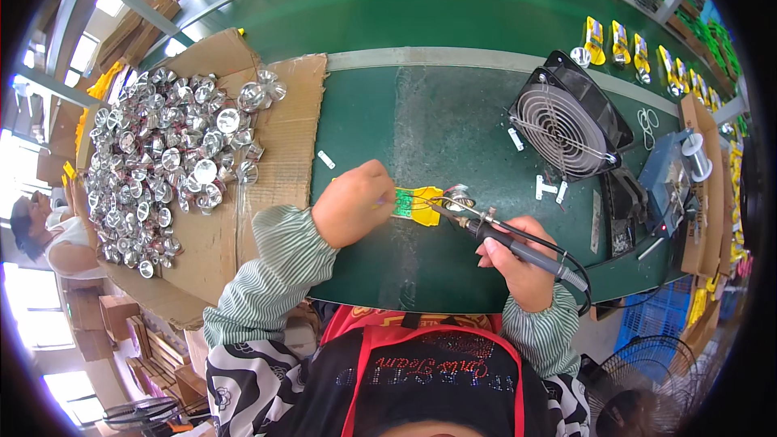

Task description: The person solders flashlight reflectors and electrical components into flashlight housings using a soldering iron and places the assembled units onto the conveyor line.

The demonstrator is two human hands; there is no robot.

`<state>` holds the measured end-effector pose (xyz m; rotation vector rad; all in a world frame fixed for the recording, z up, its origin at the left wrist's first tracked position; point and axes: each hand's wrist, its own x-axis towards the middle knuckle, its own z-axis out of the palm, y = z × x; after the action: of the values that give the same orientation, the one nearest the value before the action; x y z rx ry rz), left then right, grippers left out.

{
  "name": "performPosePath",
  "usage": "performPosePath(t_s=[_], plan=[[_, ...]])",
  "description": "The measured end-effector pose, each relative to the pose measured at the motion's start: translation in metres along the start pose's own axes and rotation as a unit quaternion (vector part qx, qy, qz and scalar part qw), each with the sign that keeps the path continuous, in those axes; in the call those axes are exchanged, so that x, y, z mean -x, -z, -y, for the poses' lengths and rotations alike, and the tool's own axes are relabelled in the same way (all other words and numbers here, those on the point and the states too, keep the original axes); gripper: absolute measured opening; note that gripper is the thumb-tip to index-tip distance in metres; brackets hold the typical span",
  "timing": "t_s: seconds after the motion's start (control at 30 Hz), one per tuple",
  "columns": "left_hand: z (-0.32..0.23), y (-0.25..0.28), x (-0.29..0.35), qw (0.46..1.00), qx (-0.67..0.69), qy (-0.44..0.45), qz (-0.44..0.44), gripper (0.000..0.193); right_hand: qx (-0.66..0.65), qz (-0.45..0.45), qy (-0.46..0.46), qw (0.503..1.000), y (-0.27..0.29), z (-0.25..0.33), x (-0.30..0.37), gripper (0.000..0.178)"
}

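Note:
My left hand [354,202] is closed at the left end of a small green circuit board [402,203]. Whatever its fingers pinch is hidden beneath them. The board lies in a yellow plastic housing [427,209] on the green bench. A silver reflector cup [458,197] with thin wires sits just right of the housing. My right hand [528,265] is wrapped round a soldering iron [484,231], whose tip points left over the housing's right end. A black cable runs back from the iron.
Many silver reflector cups [171,159] are heaped on cardboard [283,142] at left. A metal-grilled fan [566,125] stands at right, near a blue unit with a solder wire spool [695,155]. Small white pieces [325,159] lie about. Yellow assemblies [620,43] line the conveyor behind.

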<state>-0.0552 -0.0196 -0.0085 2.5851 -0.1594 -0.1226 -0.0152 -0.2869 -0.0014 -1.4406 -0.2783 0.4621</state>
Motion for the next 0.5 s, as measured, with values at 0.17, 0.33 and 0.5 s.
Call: performPosePath(t_s=[0.17, 0.33, 0.5], plan=[[-0.009, 0.026, 0.033, 0.967, -0.168, -0.008, -0.19, 0.03, -0.006, 0.004, 0.003, 1.0, 0.002, 0.0, 0.0, 0.016], [0.016, 0.046, 0.079, 0.967, -0.21, 0.109, -0.099, 0.017, -0.008, 0.01, 0.019, 1.0, 0.002, -0.003, -0.002, 0.016], [0.015, 0.063, 0.077, 0.982, -0.054, 0.105, -0.145, 0.009, -0.004, 0.018, 0.024, 1.0, -0.001, -0.006, -0.002, 0.015]])
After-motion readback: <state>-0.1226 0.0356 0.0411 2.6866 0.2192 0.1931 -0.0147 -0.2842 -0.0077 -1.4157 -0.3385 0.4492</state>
